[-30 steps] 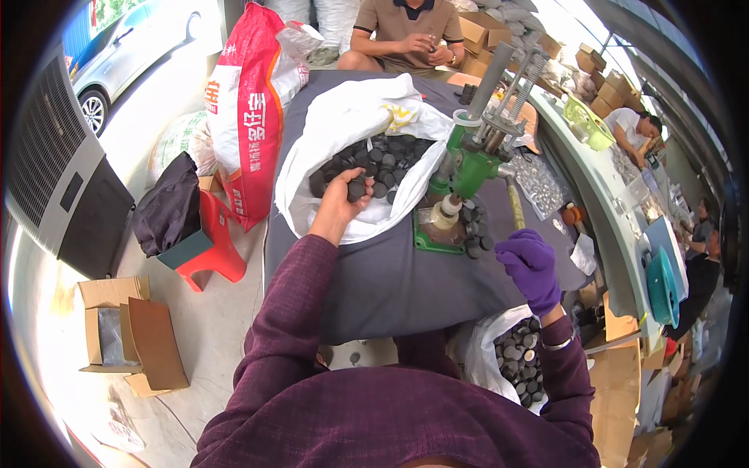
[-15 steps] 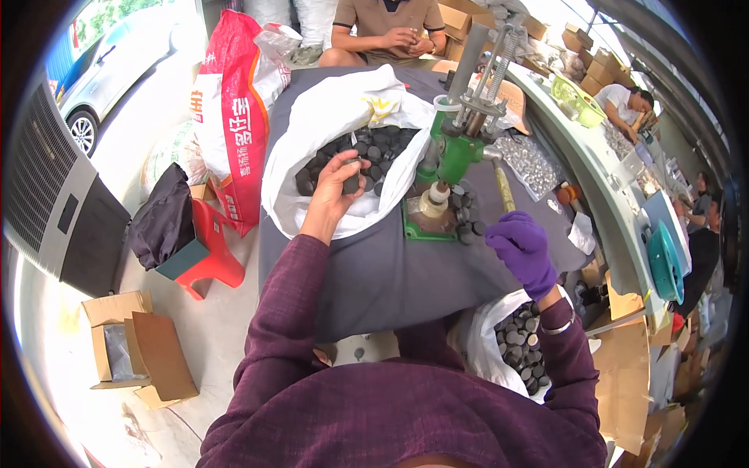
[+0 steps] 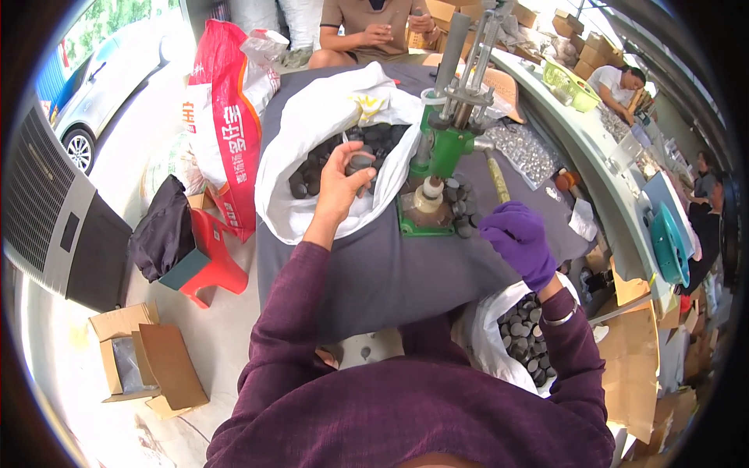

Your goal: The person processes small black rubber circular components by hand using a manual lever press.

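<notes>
Pinches a dark cap (image 3: 360,162) between thumb and fingers of the left hand (image 3: 337,192), over the mouth of a white sack (image 3: 308,117) heaped with similar caps. Squat and round, without a clear long axis; too small to tell which way pointed. Curls the purple-gloved right hand (image 3: 521,243) into a fist at the lower end of a yellowish lever (image 3: 497,178), slanting from a green press (image 3: 445,152) toward the body; cannot tell whether gripping it. Beside the press base, loose caps (image 3: 462,209) on the grey-covered counter (image 3: 374,285); farther right, a clear bag (image 3: 524,152) of shiny pieces. Below, near the right forearm, a second white sack (image 3: 485,343) of caps. Across the counter, a seated person (image 3: 363,35).
</notes>
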Demonstrator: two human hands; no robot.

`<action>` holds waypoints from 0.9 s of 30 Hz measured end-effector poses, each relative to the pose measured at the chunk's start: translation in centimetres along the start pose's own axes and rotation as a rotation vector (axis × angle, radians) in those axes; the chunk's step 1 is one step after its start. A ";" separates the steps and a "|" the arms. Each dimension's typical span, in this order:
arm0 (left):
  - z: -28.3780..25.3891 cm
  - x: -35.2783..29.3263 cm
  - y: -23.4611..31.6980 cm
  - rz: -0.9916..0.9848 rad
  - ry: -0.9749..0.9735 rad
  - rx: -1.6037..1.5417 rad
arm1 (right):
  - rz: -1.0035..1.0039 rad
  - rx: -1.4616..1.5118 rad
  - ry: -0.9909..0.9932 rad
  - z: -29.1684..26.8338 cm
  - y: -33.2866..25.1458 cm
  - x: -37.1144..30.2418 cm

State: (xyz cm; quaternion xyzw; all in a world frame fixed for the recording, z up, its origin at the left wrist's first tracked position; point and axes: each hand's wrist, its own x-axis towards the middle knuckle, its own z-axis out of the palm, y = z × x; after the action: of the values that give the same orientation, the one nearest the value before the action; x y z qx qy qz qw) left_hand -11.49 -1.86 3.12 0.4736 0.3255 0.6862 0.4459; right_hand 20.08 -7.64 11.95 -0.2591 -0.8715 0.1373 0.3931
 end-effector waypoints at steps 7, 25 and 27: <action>-1.4 0.0 -1.9 -0.115 0.042 -0.122 | -0.033 -0.013 0.003 0.1 -0.1 0.0; -2.0 0.1 -3.1 -0.357 0.150 -0.190 | -0.020 -0.019 0.002 0.2 -0.1 0.1; -2.0 0.1 -3.2 -0.391 0.193 -0.243 | -0.030 -0.028 0.002 0.2 0.0 0.0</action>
State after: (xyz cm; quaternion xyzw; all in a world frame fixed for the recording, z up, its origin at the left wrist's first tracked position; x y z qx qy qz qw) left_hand -12.44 -0.53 -0.28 0.2769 0.3670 0.6630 0.5908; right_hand 19.95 -7.61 11.85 -0.2516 -0.8768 0.1190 0.3921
